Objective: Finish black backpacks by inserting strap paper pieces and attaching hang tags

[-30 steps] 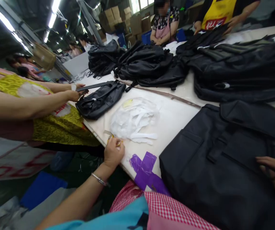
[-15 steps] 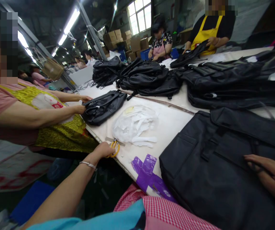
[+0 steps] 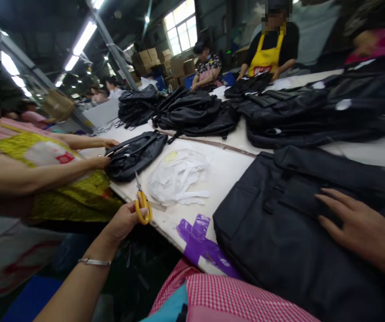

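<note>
A pair of yellow-handled scissors (image 3: pixel 142 206) is held by the handles in my left hand (image 3: pixel 125 219), blades upward, just off the table's near edge. On the right, my right hand (image 3: pixel 363 228) rests spread on a large black backpack (image 3: pixel 286 223), its fingers apart. The backpack lies flat on the white table (image 3: pixel 226 163). Between scissors and backpack sits a clear plastic bag of white strips (image 3: pixel 182 176). Purple tape (image 3: pixel 200 243) is stuck across the table edge by the backpack's near corner.
At the left a co-worker in a yellow apron (image 3: pixel 74 179) handles another black backpack (image 3: pixel 137 154). Several black backpacks (image 3: pixel 195 112) are heaped across the far side. Other people (image 3: pixel 268 49) work behind them. A metal strip (image 3: pixel 219 143) crosses the tabletop.
My left hand has lifted the scissors off the table edge and turned their blades upward. My right hand has spread out flat over the backpack. The whole view has shifted slightly.
</note>
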Demonstrator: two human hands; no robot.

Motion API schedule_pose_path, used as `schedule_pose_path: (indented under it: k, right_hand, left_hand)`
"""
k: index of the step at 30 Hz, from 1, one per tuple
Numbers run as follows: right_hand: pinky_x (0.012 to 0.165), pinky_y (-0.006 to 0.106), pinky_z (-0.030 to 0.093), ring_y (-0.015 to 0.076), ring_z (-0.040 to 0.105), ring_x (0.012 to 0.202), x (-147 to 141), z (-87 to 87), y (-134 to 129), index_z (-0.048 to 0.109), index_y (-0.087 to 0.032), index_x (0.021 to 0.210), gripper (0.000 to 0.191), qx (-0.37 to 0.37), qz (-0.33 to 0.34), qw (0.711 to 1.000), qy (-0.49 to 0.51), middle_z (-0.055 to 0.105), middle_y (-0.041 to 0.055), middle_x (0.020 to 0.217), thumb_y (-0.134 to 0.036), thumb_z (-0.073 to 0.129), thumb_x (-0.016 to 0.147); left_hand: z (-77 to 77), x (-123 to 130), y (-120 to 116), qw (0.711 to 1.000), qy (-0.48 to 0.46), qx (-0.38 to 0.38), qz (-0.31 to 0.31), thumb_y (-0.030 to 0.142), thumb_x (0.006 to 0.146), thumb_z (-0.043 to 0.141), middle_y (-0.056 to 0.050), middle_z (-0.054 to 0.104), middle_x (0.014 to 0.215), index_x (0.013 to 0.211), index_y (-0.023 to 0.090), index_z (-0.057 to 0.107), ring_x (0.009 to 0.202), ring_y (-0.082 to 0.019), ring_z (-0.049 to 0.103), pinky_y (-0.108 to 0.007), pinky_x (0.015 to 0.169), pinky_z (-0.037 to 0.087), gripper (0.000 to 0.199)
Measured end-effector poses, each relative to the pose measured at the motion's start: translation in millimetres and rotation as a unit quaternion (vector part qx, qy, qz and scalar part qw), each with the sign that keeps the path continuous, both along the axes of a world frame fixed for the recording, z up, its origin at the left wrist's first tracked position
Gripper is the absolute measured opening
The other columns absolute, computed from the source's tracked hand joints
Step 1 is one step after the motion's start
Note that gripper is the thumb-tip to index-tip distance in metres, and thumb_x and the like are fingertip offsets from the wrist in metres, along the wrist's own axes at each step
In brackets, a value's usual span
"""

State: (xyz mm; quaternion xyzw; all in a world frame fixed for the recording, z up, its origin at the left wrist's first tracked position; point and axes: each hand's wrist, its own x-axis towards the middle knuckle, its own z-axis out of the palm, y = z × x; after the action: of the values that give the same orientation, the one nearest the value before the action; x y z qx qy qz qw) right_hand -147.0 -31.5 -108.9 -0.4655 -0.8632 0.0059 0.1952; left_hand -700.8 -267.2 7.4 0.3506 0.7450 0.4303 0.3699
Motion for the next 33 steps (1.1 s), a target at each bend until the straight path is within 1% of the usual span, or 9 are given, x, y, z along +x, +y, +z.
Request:
schedule_pose_path:
  k: [3,6,11,15,17,20,24,28,33]
  right_hand:
    - [0.096,0.055,0.043,0.0367,0.050,0.123,-27,55.6,-24,0.058,-0.022,0.127,0.044,0.007,0.029,1.000,0.001,0.039,0.0158,0.150,-0.032,0.057,0.084]
    - [0.101,0.047,0.043,0.0269,0.053,0.121,-63,90.6,-48,0.045,-0.025,0.139,0.052,-0.118,0.119,0.971,0.174,0.054,0.0119,0.137,-0.032,0.055,0.088]
    - [0.092,0.040,0.051,0.0198,0.063,0.102,-104,86.9,-73,0.029,-0.024,0.147,0.063,-0.362,0.104,0.822,0.427,0.064,0.0090,0.119,-0.036,0.053,0.090]
    - [0.087,0.035,0.053,0.0189,0.064,0.097,-93,69.7,-79,0.051,-0.023,0.129,0.051,-0.399,0.002,0.758,0.516,0.065,0.0067,0.108,-0.036,0.064,0.082]
    - [0.072,0.030,0.055,0.0160,0.064,0.081,-81,67.7,-78,0.055,-0.024,0.122,0.048,-0.415,-0.034,0.731,0.541,0.065,0.0040,0.099,-0.037,0.070,0.078]
    - [0.048,0.023,0.047,0.0108,0.057,0.058,-65,69.3,-72,0.053,-0.026,0.119,0.055,-0.433,-0.081,0.694,0.570,0.062,-0.0008,0.085,-0.040,0.076,0.071]
    - [0.067,0.031,0.056,0.0174,0.064,0.076,-51,66.8,-59,0.055,-0.022,0.118,0.058,-0.416,-0.092,0.753,0.502,0.065,0.0026,0.089,-0.043,0.078,0.068]
    - [0.088,0.039,0.053,0.0236,0.065,0.096,-39,62.9,-50,0.057,-0.022,0.123,0.056,-0.372,-0.078,0.855,0.353,0.068,0.0064,0.106,-0.044,0.073,0.073]
    - [0.083,0.038,0.052,0.0237,0.065,0.089,-32,70.4,-37,0.059,-0.021,0.128,0.059,-0.261,-0.079,0.954,0.124,0.068,0.0086,0.108,-0.047,0.068,0.076]
  left_hand:
    - [7.5,59,62,0.997,0.033,0.044,-0.056,0.043,0.068,0.076,-0.003,0.065,0.077,0.091,0.015,0.062,0.067,-0.015,0.059,-0.026,0.063,0.049,0.038]
    - [4.9,142,112,0.981,0.029,0.049,-0.184,0.040,0.072,0.073,-0.001,0.064,0.072,0.088,0.017,0.061,0.064,-0.014,0.059,-0.026,0.060,0.050,0.030]
    - [-12.5,265,140,0.896,0.093,0.120,-0.417,0.029,0.081,0.061,-0.004,0.066,0.076,0.089,0.018,0.063,0.065,-0.014,0.059,-0.025,0.059,0.048,0.014]
    - [-18.6,289,155,0.774,0.138,0.150,-0.599,0.021,0.081,0.058,-0.003,0.070,0.079,0.085,0.020,0.068,0.072,-0.015,0.063,-0.025,0.068,0.049,0.010]
    - [-25.3,281,175,0.787,0.162,0.133,-0.580,0.023,0.085,0.055,-0.001,0.068,0.071,0.082,0.021,0.069,0.064,-0.013,0.062,-0.024,0.063,0.047,0.015]
    - [-45.2,265,217,0.844,0.275,0.124,-0.444,0.028,0.083,0.060,-0.003,0.067,0.079,0.093,0.020,0.070,0.069,-0.015,0.061,-0.026,0.067,0.047,0.016]
    - [-73.8,256,260,0.817,0.384,0.103,-0.418,0.043,0.072,0.074,-0.006,0.062,0.096,0.114,0.022,0.067,0.085,-0.020,0.061,-0.030,0.078,0.049,0.047]
    - [-84.7,257,272,0.788,0.416,0.085,-0.446,0.039,0.085,0.062,-0.005,0.060,0.090,0.093,0.022,0.071,0.084,-0.018,0.059,-0.028,0.076,0.047,0.021]
    - [-86.0,247,272,0.807,0.364,0.139,-0.443,0.031,0.089,0.054,-0.004,0.061,0.087,0.081,0.020,0.064,0.083,-0.017,0.058,-0.030,0.078,0.046,0.018]
